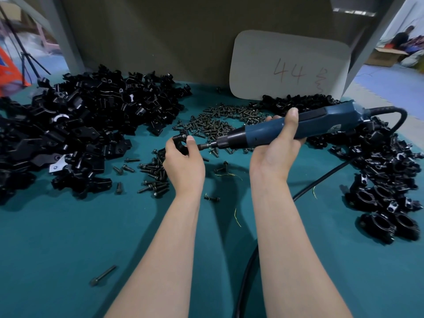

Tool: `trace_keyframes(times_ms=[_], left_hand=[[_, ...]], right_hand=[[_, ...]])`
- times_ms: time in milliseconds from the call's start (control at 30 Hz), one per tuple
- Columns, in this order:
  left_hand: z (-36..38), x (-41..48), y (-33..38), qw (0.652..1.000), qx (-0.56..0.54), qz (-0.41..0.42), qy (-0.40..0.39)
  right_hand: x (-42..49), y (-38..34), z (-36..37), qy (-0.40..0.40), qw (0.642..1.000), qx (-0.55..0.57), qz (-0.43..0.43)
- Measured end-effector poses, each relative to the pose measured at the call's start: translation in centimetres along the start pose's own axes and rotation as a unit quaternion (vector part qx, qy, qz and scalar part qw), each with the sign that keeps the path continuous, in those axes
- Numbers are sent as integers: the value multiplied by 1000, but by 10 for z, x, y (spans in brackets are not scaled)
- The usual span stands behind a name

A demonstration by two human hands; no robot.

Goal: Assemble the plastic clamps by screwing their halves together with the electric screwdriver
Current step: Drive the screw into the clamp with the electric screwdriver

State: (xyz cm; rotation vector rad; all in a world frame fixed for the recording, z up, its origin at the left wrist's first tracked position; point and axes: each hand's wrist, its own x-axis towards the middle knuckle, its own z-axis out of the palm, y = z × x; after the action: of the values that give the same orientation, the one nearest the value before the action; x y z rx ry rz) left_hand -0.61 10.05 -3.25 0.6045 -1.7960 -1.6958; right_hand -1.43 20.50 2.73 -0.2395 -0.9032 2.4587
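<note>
Teal counter [68,237], both forearms reaching in from the lower edge.

Left hand [183,161]: back of hand toward the camera, thumb and fingers pinching a small black clamp [180,140], held just above the counter at centre. Most of the clamp is hidden by the hand; how its halves sit cannot be made out.

Right hand [275,152]: palm turned up, fingers wrapped round the blue electric screwdriver [321,121], thumb laid over its top. The tool lies nearly level and points left. Its bit tip meets the clamp right beside the left thumb; whether a screw sits on the bit cannot be told.

A black cord [321,180] leaves the rear of the tool, loops over, then runs down across the counter to the lower edge.

Around the hands:
- Big heap of loose black clamp halves [87,125] on the left, spreading to the edge of the view.
- Pile of dark screws [220,120] behind the hands, at centre.
- Smaller scatter of screws [153,177] just left of the left wrist.
- One long screw [103,275] alone on the near left of the counter.
- Heap of ring-shaped assembled clamps [387,203] on the right.
- White card [289,65] marked "44" propped against the grey back panel, behind the screw pile.
</note>
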Motion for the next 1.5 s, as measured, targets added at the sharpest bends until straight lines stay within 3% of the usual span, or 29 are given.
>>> trace_keyframes(times_ms=[567,867,1100,1367,1500], left_hand=[[0,-5,2,1000,9,5,3],[0,-2,0,1000,10,10,-2],[-3,-1,3,999,49,4,-20],[-8,1,9,986,132,-12,-102],[-12,0,8,975,205,13,-89]], right_hand=[[2,6,-4,25,1000,-1,7],[2,4,-5,-18,1000,11,8],[5,5,-11,-39,997,51,34],[15,-15,-21,-107,990,76,55],[22,-29,-24,-63,993,86,52]])
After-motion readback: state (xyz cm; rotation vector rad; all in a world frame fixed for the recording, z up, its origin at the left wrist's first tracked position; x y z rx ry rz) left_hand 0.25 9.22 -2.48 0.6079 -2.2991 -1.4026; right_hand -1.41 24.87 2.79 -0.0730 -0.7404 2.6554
